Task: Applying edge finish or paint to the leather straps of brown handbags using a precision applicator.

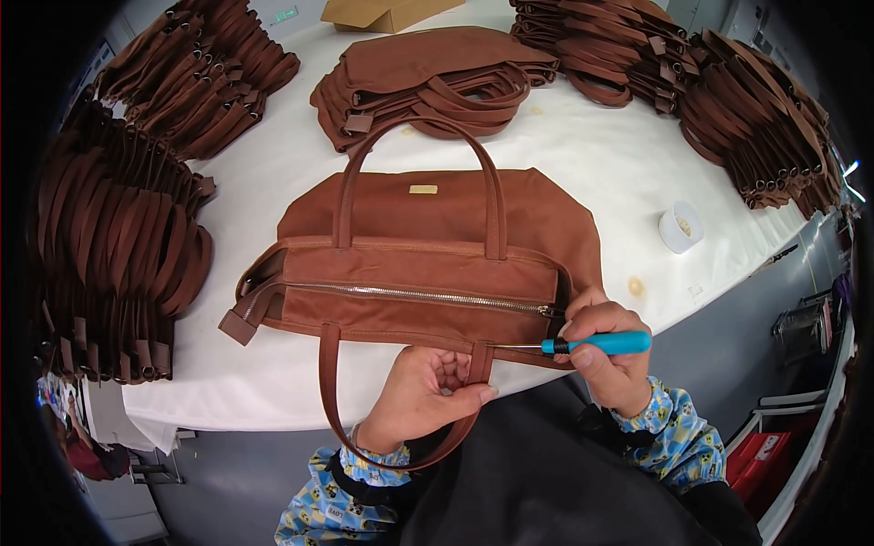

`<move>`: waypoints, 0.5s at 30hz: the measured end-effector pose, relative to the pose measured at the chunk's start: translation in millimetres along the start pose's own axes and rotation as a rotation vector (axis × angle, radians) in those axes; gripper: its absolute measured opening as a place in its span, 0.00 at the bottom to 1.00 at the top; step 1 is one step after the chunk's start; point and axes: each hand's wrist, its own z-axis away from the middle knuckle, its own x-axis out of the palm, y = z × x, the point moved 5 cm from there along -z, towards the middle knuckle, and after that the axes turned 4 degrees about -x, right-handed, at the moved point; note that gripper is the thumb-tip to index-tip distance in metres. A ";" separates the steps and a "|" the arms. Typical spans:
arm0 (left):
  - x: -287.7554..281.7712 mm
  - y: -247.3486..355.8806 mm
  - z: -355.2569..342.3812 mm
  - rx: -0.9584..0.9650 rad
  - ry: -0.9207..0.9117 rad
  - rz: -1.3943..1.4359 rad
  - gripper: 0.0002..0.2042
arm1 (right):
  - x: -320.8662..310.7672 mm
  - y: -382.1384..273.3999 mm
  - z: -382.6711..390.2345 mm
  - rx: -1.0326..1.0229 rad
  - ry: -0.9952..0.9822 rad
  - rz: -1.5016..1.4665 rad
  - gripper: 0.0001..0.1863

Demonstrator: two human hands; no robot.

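Presently, left hand grasps brown bag by near strap. Right hand grips blue-handled tool, shaft at strap's base.

Down we look from the wearer's head, left lens of a side-by-side fisheye pair, facing forward across the white table! The left hand and right hand sit close, low in frame; the brown zip-top handbag fills the middle, and the open cardboard box marks the far top. So wide, it takes in grey floor both sides, edges bowing toward a black, rounded rim!
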 end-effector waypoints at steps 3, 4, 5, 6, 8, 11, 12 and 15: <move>-0.1 -0.3 0.0 -0.004 0.000 -0.008 0.07 | 1.2 -1.2 -1.0 -0.026 -0.029 0.046 0.08; 0.1 -0.2 0.0 -0.002 0.000 -0.006 0.07 | 1.5 -1.2 -1.0 -0.022 -0.038 0.054 0.08; 0.2 0.0 0.0 -0.001 0.000 -0.005 0.08 | 1.7 -1.1 -1.1 -0.018 -0.047 0.062 0.09; 0.2 0.0 0.1 -0.001 0.001 -0.005 0.08 | 1.6 -1.0 -1.5 -0.018 -0.048 0.061 0.09; 0.3 0.4 0.3 0.001 0.003 -0.004 0.08 | 3.3 -2.0 -2.6 -0.049 -0.090 0.096 0.10; 0.9 1.5 -0.1 0.012 0.004 0.003 0.08 | 4.8 -3.6 -4.0 -0.058 -0.117 0.101 0.10; 1.0 1.5 -0.1 0.012 0.003 0.003 0.08 | 4.8 -3.4 -4.0 -0.058 -0.117 0.102 0.10; 0.8 1.3 -0.3 0.011 0.006 -0.009 0.08 | 5.0 -2.9 -3.9 -0.071 -0.113 0.110 0.10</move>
